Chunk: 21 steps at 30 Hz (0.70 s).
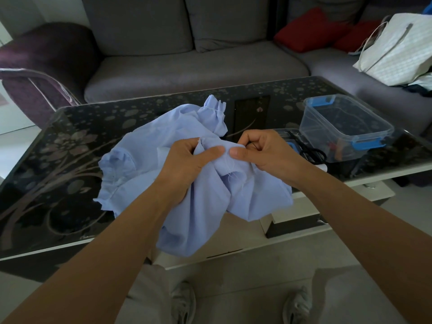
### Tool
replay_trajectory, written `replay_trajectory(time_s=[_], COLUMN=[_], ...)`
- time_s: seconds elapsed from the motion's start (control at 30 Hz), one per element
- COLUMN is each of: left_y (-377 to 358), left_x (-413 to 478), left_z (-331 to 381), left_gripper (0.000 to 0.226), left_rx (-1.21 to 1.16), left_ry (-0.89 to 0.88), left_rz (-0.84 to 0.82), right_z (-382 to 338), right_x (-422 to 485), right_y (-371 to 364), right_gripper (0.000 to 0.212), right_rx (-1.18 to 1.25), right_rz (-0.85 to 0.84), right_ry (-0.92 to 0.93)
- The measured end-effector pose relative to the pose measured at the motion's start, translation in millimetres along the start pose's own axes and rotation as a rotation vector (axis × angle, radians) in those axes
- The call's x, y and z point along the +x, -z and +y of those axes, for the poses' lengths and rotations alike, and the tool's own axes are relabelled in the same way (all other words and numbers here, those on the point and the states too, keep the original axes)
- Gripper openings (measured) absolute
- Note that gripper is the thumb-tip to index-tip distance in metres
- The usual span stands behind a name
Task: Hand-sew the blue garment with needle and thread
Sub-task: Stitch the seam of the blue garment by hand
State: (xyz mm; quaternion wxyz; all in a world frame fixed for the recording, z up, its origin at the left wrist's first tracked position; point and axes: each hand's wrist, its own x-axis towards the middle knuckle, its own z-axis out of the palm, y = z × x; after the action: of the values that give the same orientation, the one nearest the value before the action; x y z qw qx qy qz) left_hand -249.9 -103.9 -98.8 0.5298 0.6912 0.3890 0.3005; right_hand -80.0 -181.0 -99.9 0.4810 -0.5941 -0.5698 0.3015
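A light blue garment (149, 146) lies bunched on the dark glass table (58, 146) and hangs over its front edge. My left hand (187, 162) grips a fold of the garment, thumb on top. My right hand (261, 150) pinches the same fold just to the right, its thumb tip almost touching the left thumb. A short dark line shows between the right fingers; whether it is the needle I cannot tell. Loose white thread ends (230, 175) hang from the fabric below the thumbs.
A clear plastic box (346, 127) with blue clips stands at the table's right, black scissors (311, 152) in front of it. A grey sofa (187, 61) with red cushions (311, 29) and a white bag (397, 50) lies behind. My shoes (184, 300) show below.
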Motion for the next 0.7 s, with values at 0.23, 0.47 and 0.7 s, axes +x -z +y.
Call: replay_trajectory(time_s=[0.23, 0.47, 0.7], left_y=[2.1, 4.0, 4.5], left_x=[4.2, 6.5, 8.8], left_z=[-2.7, -3.0, -4.9], left_gripper=[0.036, 0.042, 0.039], left_rx=[-0.027, -0.039, -0.025], left_ry=[0.051, 0.050, 0.071], left_rz=[-0.019, -0.016, 0.004], right_z=[-2.4, -6.1, -6.2], right_x=[-0.9, -1.5, -10.5], right_y=[0.9, 2.3, 5.8], right_gripper=[0.016, 0.014, 0.016], right_rx=[-0.014, -0.004, -0.070], right_rz=[-0.001, 0.101, -0.017], right_ry=[-0.032, -0.105, 0.052])
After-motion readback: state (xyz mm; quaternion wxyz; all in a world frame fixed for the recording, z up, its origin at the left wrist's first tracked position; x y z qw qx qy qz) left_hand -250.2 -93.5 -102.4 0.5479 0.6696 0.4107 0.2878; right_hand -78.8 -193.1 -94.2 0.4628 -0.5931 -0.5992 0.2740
